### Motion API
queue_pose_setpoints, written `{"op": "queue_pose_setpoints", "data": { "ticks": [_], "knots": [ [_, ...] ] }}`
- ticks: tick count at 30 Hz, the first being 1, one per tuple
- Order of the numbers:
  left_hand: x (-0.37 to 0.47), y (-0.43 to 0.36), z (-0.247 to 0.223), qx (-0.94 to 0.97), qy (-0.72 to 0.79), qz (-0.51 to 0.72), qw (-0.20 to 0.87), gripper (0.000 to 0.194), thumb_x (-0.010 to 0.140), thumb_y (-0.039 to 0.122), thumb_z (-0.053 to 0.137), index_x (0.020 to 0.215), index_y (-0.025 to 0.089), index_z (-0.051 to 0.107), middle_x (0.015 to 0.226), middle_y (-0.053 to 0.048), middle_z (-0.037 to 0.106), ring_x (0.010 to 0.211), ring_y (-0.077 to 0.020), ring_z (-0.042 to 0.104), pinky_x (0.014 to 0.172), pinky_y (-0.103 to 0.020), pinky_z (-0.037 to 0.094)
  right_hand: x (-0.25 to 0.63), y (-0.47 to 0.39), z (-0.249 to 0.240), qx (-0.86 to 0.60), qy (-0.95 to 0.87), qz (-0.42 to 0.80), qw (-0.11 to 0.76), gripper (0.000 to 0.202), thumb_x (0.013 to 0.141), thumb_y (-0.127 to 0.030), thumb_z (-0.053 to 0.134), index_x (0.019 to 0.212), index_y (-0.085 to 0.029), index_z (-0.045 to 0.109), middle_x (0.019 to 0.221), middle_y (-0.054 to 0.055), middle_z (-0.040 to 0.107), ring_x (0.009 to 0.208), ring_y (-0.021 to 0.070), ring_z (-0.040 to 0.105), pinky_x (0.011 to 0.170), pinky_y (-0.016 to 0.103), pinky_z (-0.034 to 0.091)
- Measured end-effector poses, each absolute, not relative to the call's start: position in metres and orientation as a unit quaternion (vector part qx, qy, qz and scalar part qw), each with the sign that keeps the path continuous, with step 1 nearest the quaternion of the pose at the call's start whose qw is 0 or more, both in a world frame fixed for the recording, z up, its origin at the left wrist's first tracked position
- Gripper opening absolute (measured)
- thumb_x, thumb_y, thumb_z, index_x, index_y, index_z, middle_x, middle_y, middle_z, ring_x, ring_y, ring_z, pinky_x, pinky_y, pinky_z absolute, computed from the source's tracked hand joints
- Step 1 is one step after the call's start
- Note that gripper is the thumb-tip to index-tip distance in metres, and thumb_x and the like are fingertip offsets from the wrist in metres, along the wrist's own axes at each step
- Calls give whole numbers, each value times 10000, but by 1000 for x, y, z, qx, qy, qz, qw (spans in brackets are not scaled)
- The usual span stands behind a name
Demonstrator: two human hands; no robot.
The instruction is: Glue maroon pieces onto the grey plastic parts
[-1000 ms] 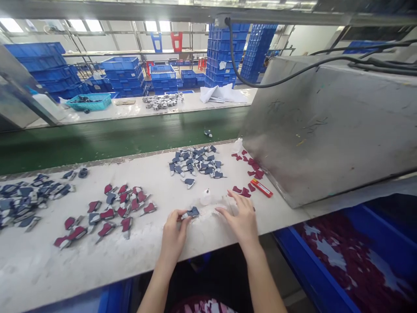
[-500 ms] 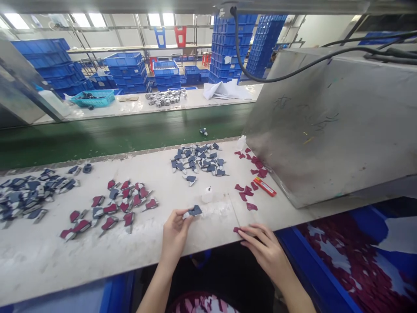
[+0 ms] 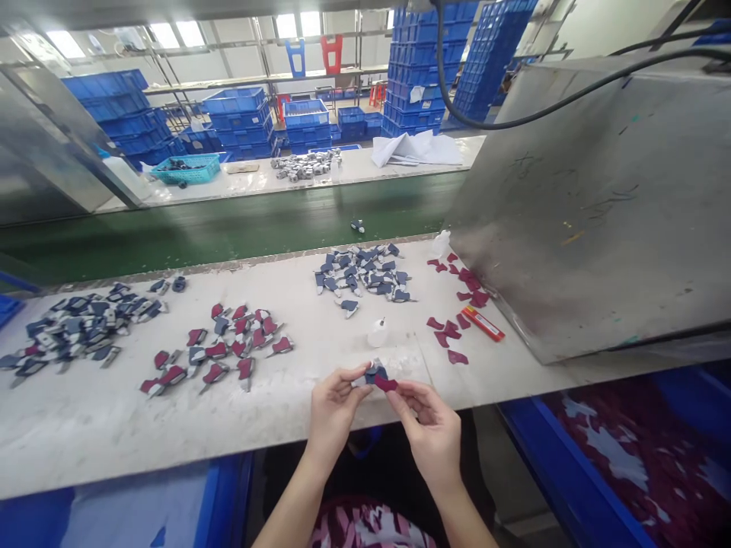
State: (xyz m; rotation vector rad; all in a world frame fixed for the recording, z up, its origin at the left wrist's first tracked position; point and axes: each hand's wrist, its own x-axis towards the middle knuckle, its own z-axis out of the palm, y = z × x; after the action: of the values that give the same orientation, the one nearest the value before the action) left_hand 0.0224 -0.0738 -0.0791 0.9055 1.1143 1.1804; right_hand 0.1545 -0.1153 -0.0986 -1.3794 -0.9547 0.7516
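My left hand pinches a small blue-grey piece above the near edge of the white worktable. My right hand holds a small dark-red piece against it, so the two pieces touch between my fingertips. Behind them a pile of blue-grey pieces lies on the table. Loose dark-red pieces lie to the right. A group of joined red and blue pieces sits to the left. A small white bottle stands just beyond my hands.
A further heap of blue-grey pieces lies at far left. A slanted metal housing rises on the right, an orange stick at its foot. A green conveyor belt runs behind the table. A blue bin of red scraps sits at lower right.
My right hand picked a dark-red piece off the table's edge and brought it left to the blue-grey piece in my left hand. The view shifted slightly left.
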Motion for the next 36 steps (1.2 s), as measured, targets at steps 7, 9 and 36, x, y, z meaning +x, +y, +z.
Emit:
{"op": "queue_pose_setpoints", "data": {
  "ticks": [7,9,36],
  "knots": [
    [18,-76,-75,391,468,507,609,198,671,210,823,855,161,769,1045,-110,793,1037,-288,738,953,-390,592,156,-110,-95,-554,-476,327,600,119,840,-267,723,929,-236,795,854,60,762,754,203,717,611,277,590],
    [18,-77,-74,387,466,506,614,218,653,218,843,847,156,765,1051,-117,791,1024,-289,743,929,-383,607,156,-109,-93,-557,-490,305,597,121,848,-253,715,936,-234,796,831,55,753,743,201,712,594,275,584],
    [23,-92,-59,400,460,517,600,423,727,358,830,1084,149,742,1018,-123,799,944,-297,766,888,-395,638,161,-103,-71,-484,-488,420,593,178,882,-331,694,1005,-251,795,818,47,682,766,178,675,683,284,599]
  ]
}}
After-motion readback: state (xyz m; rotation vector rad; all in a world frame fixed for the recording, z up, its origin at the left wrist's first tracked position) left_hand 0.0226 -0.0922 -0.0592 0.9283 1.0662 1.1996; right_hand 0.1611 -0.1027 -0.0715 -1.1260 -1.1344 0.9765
